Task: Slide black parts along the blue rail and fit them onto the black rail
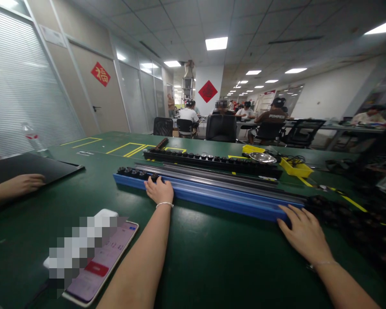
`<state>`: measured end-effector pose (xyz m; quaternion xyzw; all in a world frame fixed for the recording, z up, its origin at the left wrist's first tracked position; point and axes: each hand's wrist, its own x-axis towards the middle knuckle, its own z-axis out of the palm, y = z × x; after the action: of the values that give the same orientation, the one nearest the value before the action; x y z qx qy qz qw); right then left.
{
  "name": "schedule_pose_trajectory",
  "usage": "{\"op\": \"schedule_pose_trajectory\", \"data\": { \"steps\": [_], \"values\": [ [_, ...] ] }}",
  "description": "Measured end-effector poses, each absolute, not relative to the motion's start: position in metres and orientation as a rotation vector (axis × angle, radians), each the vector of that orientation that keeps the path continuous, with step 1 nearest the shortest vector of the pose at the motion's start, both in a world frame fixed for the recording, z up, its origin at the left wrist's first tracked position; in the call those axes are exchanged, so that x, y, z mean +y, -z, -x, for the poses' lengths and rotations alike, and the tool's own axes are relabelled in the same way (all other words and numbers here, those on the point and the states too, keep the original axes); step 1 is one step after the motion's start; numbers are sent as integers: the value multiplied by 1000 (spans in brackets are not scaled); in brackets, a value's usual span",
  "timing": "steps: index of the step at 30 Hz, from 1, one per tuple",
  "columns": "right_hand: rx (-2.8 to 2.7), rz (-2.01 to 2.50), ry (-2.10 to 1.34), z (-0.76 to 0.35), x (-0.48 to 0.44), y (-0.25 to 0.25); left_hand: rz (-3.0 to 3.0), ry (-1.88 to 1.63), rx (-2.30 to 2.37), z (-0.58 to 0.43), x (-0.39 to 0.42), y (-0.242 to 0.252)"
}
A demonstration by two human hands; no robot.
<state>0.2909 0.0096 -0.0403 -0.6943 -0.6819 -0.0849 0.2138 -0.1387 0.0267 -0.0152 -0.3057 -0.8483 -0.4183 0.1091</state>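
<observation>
A long blue channel [212,198] lies across the green table in front of me, with several small black round parts [133,172] seated in its left end. My left hand [160,190] bends over the channel's near wall, its fingers closed at a small black part [155,176] beside that row. The fingertips partly hide this part. At the channel's right end, my right hand [304,229] rests with fingers spread over the wall and corner. Just behind the channel lie long dark metal rails [199,174].
Farther back stands a black strip with a row of parts [193,157]. Yellow trays [296,168] and a metal dish [263,157] sit back right. Black parts [350,223] are heaped at right. A phone [106,257] lies front left. Another person's hand [25,183] rests on a black board [58,168].
</observation>
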Motion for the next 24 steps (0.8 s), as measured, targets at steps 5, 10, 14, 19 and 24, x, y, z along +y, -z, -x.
{"op": "schedule_pose_trajectory", "data": {
  "steps": [5, 10, 14, 19, 24],
  "values": [
    [-2033, 1970, 351, -293, 9, 40, 871, 1273, -2467, 135, 28, 16],
    [-2007, 1982, 364, -290, 6, 38, 883, 1287, -2456, 134, 27, 18],
    [-2016, 1900, 408, -287, 4, 38, 868, 1295, -2470, 135, 29, 19],
    [-2128, 1699, 384, -288, 5, 41, 842, 1328, -2478, 135, 31, 16],
    [-2080, 1687, 411, -290, 9, 45, 877, 1299, -2533, 135, 30, 12]
  ]
}}
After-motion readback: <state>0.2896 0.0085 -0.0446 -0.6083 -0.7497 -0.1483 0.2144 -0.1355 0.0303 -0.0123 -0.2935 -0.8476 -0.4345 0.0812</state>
